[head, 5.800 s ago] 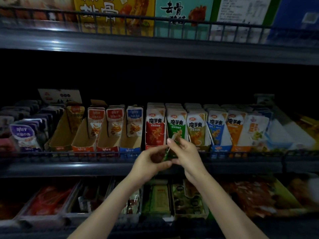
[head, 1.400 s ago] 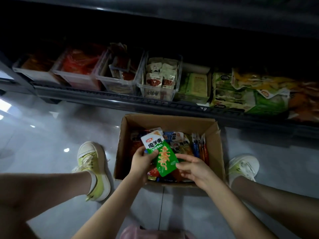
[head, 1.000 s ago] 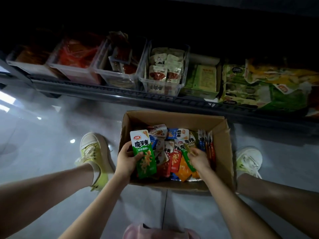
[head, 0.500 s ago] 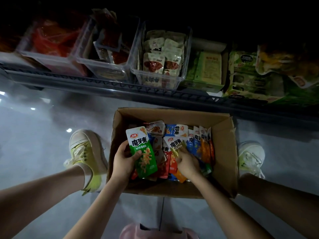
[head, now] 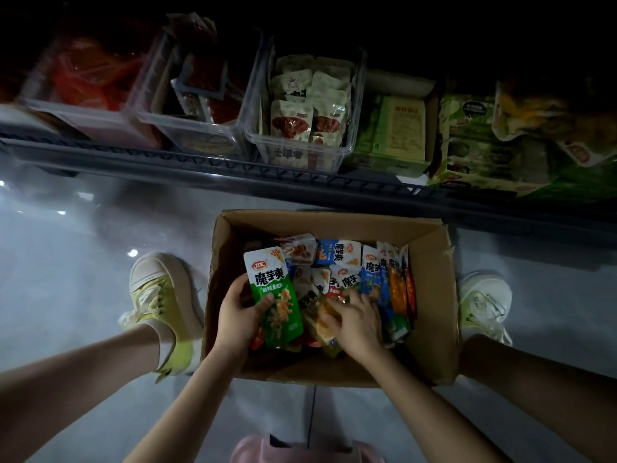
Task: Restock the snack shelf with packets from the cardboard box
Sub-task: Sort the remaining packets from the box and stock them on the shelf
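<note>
An open cardboard box [head: 430,315] stands on the floor between my feet, holding several snack packets [head: 374,275] in blue, orange, red and green. My left hand [head: 238,315] grips a green-and-white packet [head: 275,295] upright over the box's left side, thumb across its front. My right hand [head: 355,320] is down among the packets in the middle of the box, fingers curled on a yellowish-orange packet [head: 322,319]. The lowest snack shelf [head: 233,168] runs across the view just beyond the box.
Clear plastic bins [head: 310,152] with red and white packets sit on the bottom shelf, and green cartons [head: 400,135] and loose bags lie to the right. My yellow shoe [head: 160,295] is left of the box and my pale shoe [head: 484,302] right. Glossy grey floor surrounds it.
I went from the upper shelf down to the box. My left hand keeps the green packet at the left side; my right hand has moved down into the packets and closed on a yellowish one.
</note>
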A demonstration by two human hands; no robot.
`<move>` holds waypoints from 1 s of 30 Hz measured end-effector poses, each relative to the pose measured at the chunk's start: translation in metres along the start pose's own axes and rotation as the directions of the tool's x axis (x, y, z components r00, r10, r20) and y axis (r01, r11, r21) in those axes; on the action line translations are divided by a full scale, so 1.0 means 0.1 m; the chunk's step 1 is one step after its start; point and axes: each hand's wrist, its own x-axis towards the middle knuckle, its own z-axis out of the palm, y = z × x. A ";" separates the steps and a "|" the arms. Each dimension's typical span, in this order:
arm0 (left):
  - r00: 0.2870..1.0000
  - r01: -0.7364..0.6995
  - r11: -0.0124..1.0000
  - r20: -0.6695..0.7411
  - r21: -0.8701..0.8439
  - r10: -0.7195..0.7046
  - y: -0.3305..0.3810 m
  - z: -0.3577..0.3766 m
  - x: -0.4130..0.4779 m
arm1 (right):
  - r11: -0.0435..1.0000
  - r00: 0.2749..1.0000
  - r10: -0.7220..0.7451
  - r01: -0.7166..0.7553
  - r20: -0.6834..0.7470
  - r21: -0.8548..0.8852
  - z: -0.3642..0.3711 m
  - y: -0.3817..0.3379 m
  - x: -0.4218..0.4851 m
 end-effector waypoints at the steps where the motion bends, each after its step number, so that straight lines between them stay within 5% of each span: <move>1: 1.000 -0.002 1.000 0.001 0.003 0.002 0.00 0.00 0.00 | 0.998 0.999 0.019 -0.017 -0.035 0.058 -0.02 0.02 0.03; 12: 1.000 -0.016 1.000 -0.011 0.013 0.016 0.05 0.02 0.02 | 0.965 0.986 0.163 -0.168 -0.042 -0.201 -0.13 0.28 0.30; 18: 1.000 -0.016 1.000 0.002 0.003 0.016 0.04 0.03 0.00 | 0.977 0.990 -0.122 0.107 -0.071 -0.182 -0.02 0.21 0.16; 22: 1.000 -0.011 1.000 -0.015 0.001 0.011 0.03 0.02 -0.02 | 0.991 0.998 0.034 -0.026 -0.057 0.128 -0.02 0.19 0.16; 27: 0.999 -0.001 1.000 -0.034 0.003 0.001 0.05 0.01 -0.03 | 0.987 0.989 0.139 -0.143 -0.055 -0.069 -0.09 0.19 0.24; 30: 0.999 -0.004 1.000 -0.037 0.003 0.004 0.06 -0.01 -0.02 | 0.982 0.982 0.187 -0.187 0.008 -0.021 -0.11 0.27 0.25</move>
